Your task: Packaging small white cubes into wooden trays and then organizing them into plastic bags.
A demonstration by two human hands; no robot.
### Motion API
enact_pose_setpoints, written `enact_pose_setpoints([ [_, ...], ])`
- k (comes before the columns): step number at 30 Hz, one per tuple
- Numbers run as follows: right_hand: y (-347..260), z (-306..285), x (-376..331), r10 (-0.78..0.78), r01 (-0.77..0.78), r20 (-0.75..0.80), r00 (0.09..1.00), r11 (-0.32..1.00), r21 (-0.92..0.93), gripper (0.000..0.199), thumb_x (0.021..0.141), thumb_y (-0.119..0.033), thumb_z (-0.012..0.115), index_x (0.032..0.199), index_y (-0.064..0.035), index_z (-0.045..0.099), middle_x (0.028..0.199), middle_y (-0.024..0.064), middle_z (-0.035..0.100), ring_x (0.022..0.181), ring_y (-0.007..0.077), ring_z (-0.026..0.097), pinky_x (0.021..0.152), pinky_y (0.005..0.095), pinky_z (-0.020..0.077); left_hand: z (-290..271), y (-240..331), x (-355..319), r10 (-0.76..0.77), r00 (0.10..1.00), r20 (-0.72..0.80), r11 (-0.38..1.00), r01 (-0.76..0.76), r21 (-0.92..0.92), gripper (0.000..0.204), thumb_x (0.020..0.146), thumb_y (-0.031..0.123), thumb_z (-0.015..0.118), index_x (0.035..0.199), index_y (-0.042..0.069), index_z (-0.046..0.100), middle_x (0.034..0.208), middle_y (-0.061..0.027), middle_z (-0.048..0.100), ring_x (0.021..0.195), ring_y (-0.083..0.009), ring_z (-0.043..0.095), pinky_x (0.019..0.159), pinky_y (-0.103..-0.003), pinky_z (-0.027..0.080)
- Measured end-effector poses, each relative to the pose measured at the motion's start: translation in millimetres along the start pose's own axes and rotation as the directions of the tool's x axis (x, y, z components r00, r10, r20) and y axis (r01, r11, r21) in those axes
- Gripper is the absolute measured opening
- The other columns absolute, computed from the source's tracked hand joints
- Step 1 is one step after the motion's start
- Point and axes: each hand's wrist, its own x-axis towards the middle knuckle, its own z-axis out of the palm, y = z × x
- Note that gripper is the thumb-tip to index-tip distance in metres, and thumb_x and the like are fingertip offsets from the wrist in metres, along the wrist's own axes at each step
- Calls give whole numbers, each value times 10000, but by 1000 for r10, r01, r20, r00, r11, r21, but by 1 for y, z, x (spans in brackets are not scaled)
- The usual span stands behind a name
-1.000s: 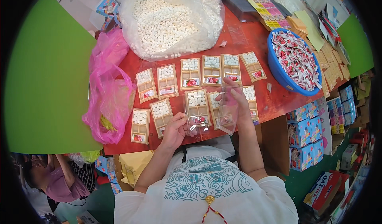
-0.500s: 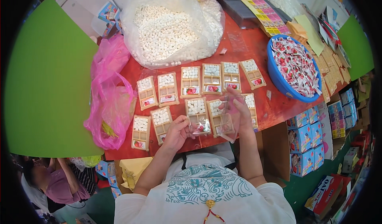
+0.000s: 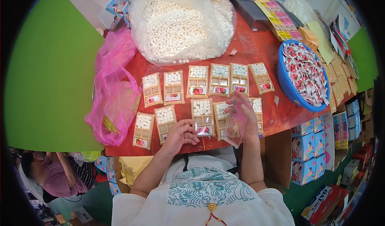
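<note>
My right hand (image 3: pixel 250 117) grips a clear plastic cover (image 3: pixel 234 130), tilted above the front row of trays; whether it is one cover or a stack, I cannot tell. Just left of the nearest middle tray (image 3: pixel 203 114) hovers my left hand (image 3: pixel 181 137), fingers loosely bent and somewhat apart, with nothing visible in them. That tan tray holds small white pieces in its far part and a strawberry-printed sachet in its near part. Another filled tray (image 3: pixel 220 113) lies partly behind the cover and my right hand. Several similar trays, such as this one (image 3: pixel 198 81), form two rows.
A big clear bag of white pieces (image 3: pixel 176 29) fills the table's back. A blue basin (image 3: pixel 284 75) of sachets stands at the right, a pink plastic bag (image 3: pixel 116 101) at the left. Blue printed boxes (image 3: pixel 303 145) are stacked below right. Another person (image 3: pixel 60 174) is at lower left.
My left hand has drawn back from the middle tray's near edge, and its fingers have loosened. The right hand still holds the cover. The whole view has shifted slightly.
</note>
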Motion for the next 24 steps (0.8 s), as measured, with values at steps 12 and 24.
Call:
enact_pose_setpoints([
  [12, 6, 3, 1, 18, -18, 18, 1000, 999, -51, 673, 826, -339, 633, 1373, -35, 387, 1082, 119, 584, 892, 199, 618, 772, 300, 498, 1, 0, -31, 302, 944, -131, 588, -77, 805, 417, 930, 198, 511, 1295, 0, 470, 1048, -104, 531, 695, -217, 617, 560, -290, 494],
  [24, 5, 13, 0, 35, -34, 17, 999, 996, -86, 725, 805, -373, 658, 1376, -27, 375, 1078, 106, 581, 897, 187, 614, 794, 292, 498, 49, -13, 51, 414, 797, 440, -437, -250, 864, 715, 855, 415, 576, 1415, 37, 342, 1513, -179, 224, 1400, -377, 182, 1015, -650, 197],
])
